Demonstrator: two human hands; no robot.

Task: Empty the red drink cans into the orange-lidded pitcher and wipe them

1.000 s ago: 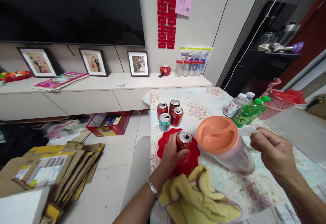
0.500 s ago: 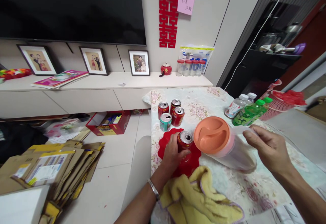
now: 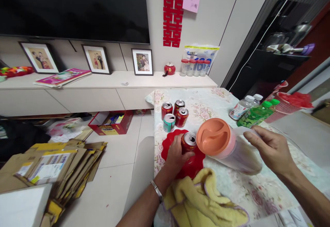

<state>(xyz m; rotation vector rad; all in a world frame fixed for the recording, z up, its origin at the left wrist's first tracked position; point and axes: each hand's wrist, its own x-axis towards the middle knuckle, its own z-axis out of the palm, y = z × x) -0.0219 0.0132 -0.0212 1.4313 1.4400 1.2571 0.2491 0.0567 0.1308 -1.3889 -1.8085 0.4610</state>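
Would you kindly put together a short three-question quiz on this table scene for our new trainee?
1. True or false: the left hand grips a red metal drink can over the red scalloped plastic plate.
2. What does the right hand hold? A) the clear plastic pitcher with the round orange lid, by its handle; B) a green bottle; C) the yellow towel.
3. How many drink cans stand in the cluster of cans behind the plate?
Key: 1 true; 2 A; 3 four, three red and one teal.
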